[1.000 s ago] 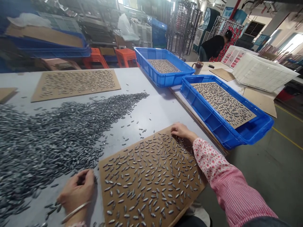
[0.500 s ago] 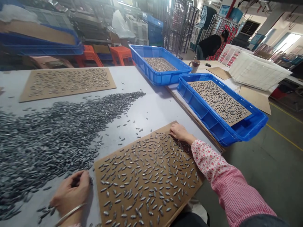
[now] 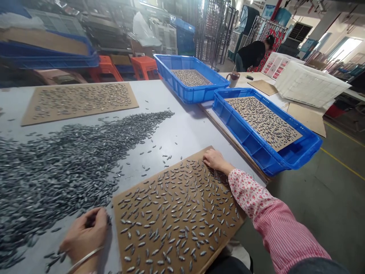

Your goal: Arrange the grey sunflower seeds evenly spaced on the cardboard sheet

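Observation:
Small grey spindle-shaped metal pieces (image 3: 182, 207) lie spread in one layer over a brown board (image 3: 121, 247) in front of me. My right hand (image 3: 214, 159) rests at the board's far right corner, fingers bent down together. What is under its fingertips is hidden. Left of the board, my left hand (image 3: 87, 234) is curled on the white table (image 3: 188, 127), a bangle at its wrist. Dark pieces show between its thumb and fingers. A large pile of the same pieces (image 3: 65, 167) spreads beside and beyond it.
Two blue trays (image 3: 258, 160) stand at the right, each holding a board of pieces. Another covered board (image 3: 82, 99) lies at the far left. A mug (image 3: 234, 80), a white crate (image 3: 309, 85) and orange stools (image 3: 144, 67) are farther off. A person (image 3: 252, 55) bends over in the background.
The view has shifted very slightly. Both hands stay where they were, and the pieces on the board look the same.

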Available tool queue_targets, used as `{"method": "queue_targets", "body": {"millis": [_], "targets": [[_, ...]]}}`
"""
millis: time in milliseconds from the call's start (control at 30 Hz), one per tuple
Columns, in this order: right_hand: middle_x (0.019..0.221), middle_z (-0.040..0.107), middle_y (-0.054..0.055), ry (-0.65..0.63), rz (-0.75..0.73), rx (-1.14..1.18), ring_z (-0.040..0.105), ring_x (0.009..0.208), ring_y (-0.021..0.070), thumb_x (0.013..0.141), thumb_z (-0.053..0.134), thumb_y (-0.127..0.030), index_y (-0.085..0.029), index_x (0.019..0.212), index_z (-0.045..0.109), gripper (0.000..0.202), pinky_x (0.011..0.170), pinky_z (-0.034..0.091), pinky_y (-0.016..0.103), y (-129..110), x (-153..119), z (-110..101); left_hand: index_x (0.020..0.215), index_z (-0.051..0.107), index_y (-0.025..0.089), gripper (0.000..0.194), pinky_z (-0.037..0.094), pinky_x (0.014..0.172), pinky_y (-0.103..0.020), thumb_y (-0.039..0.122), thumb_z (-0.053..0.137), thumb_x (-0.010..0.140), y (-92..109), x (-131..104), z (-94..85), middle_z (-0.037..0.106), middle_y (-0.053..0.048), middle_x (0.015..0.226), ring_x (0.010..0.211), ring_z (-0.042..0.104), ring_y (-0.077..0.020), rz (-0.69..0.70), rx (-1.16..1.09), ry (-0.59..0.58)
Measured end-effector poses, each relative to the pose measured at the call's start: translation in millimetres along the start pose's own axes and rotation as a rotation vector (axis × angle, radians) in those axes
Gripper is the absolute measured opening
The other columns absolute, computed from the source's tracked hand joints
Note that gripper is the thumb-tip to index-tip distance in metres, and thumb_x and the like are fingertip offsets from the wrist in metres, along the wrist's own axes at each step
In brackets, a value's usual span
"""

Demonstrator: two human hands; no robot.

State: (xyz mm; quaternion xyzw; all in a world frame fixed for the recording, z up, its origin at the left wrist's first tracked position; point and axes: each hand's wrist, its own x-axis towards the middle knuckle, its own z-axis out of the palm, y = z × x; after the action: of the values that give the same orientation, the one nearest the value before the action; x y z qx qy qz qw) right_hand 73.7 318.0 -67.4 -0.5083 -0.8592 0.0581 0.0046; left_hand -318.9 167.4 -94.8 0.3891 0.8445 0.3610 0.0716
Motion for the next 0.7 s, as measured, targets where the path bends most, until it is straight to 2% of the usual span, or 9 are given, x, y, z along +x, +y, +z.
{"method": "queue_targets", "body": {"millis": [467, 700], "targets": [[0.097, 0.062, 0.009, 0.062, 0.054, -0.017, 0.049, 0.094, 0.0192, 0.090, 0.047, -0.023, -0.017, 0.089, 0.064, 0.018, 0.080, 0.034, 0.028, 0, 11, 5, 0.078, 0.062, 0.018, 0.037, 0.046, 0.074, -0.032, 0.050, 0.047, 0.063, -2, 0, 2.4, 0.056, -0.002, 0.069, 0.066, 0.054, -0.0173, -0.010, -0.003, 0.007], [0.094, 0.064, 0.007, 0.013, 0.039, -0.015, 0.053, 0.088, 0.0187, 0.089, 0.051, -0.029, -0.018, 0.086, 0.063, 0.017, 0.076, 0.036, 0.028, -2, 17, 5, 0.072, 0.059, 0.021, 0.037, 0.047, 0.073, -0.034, 0.053, 0.043, 0.064, 2, -1, -0.3, 0.057, -0.002, 0.070, 0.068, 0.056, -0.0195, 0.020, 0.021, 0.052]]}}
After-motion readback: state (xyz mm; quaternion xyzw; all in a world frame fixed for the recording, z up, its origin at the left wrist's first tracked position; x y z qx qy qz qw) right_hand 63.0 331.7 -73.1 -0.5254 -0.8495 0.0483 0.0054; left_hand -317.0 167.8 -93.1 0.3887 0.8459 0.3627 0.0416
